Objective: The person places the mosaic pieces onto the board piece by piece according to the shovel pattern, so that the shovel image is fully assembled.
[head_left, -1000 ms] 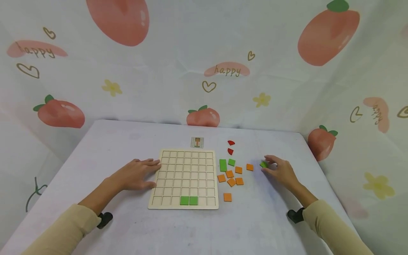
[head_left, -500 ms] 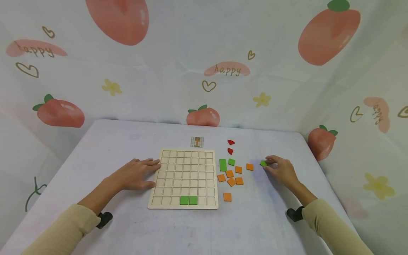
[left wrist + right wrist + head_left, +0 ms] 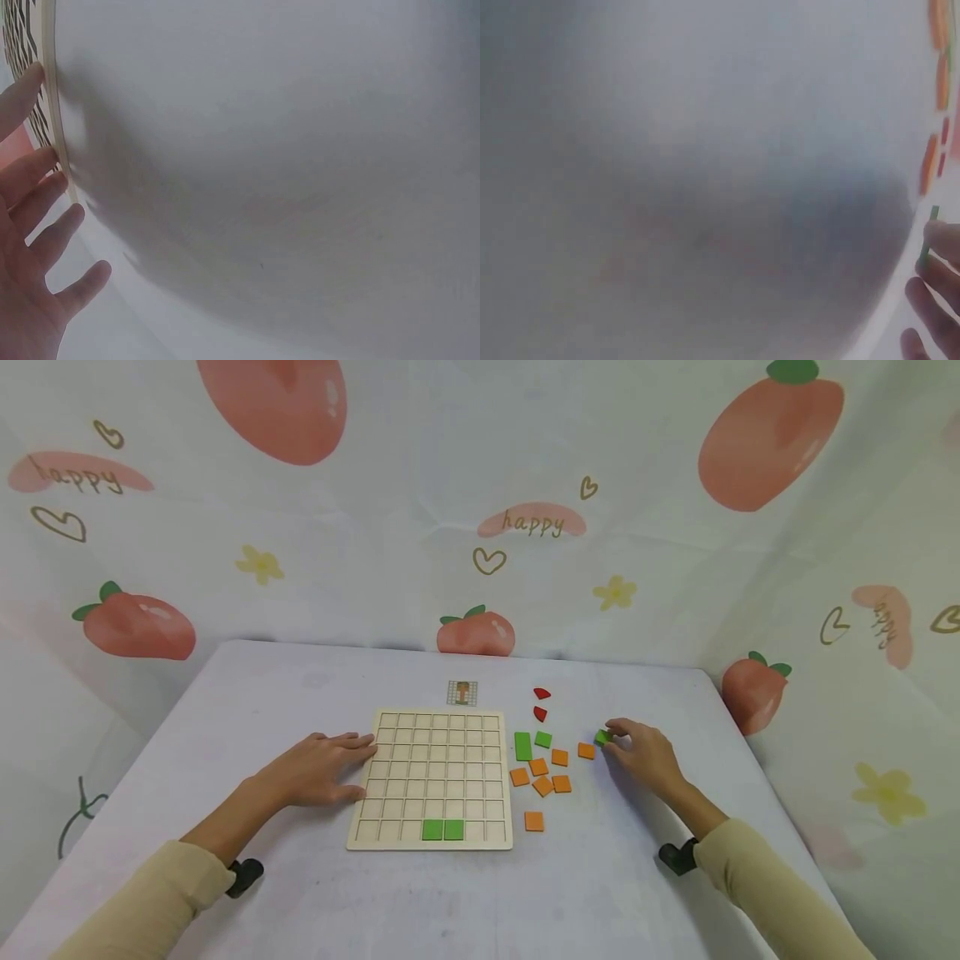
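Observation:
A pale wooden board (image 3: pixel 504 777) with a square grid lies mid-table, two green square tiles (image 3: pixel 442 830) side by side in its bottom row. My left hand (image 3: pixel 318 771) rests at the board's left edge, fingers spread and fairly straight; in the left wrist view the fingertips (image 3: pixel 51 156) touch that edge. Off to the right, my right hand (image 3: pixel 643 754) pinches a green square tile (image 3: pixel 602 738) between thumb and fingers. The right wrist view catches this tile edge-on between the fingertips (image 3: pixel 932 229).
Between board and right hand lie several orange square tiles (image 3: pixel 561 784), a green rectangle (image 3: pixel 522 747) and another green square (image 3: pixel 543 740). Two red wedge pieces (image 3: pixel 541 693) sit farther back. A small picture card (image 3: pixel 462 693) lies behind the board. A fruit-printed cloth (image 3: pixel 375 527) hangs behind the table.
My right hand has moved a little left and away from me with the green tile, closer to the orange tiles. The left hand stays at the board's edge.

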Demonstrator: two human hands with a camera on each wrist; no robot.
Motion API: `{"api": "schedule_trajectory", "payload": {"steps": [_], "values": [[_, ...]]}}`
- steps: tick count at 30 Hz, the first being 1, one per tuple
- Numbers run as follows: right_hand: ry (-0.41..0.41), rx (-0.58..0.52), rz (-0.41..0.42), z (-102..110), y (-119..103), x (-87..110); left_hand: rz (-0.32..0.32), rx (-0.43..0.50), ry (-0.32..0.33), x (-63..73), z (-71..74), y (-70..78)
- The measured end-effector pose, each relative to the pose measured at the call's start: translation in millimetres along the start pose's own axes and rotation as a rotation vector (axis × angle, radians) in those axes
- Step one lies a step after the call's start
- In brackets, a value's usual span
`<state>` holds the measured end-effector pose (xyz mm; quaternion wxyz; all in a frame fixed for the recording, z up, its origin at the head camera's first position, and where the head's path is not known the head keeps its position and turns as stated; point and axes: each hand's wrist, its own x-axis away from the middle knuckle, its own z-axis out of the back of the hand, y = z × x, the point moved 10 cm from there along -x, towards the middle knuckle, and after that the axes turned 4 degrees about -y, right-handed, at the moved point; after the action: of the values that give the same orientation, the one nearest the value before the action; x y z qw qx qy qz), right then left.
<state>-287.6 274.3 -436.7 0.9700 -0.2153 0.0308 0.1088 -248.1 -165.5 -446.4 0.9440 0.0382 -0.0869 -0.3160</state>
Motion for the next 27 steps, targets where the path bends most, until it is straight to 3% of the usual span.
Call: {"api": "schedule_trajectory", "payload": {"steps": [9,16,20,27], "values": [[-0.021,-0.017,0.116,-12,-56,-6.9,0.006,-0.004,-0.008,0.8,-0.5,-1.5],[-0.004,0.052,0.353,-31,-115,-1.9,0.009,-0.002,-0.014,0.6,-0.2,-1.4],[-0.024,0.027,0.465,-43,-144,2.1,0.013,0.0,-0.016,0.3,-0.1,-1.2],[-0.157,-0.072,0.484,-66,-184,8.9,0.023,0.002,-0.018,0.5,1.0,0.0]]}}
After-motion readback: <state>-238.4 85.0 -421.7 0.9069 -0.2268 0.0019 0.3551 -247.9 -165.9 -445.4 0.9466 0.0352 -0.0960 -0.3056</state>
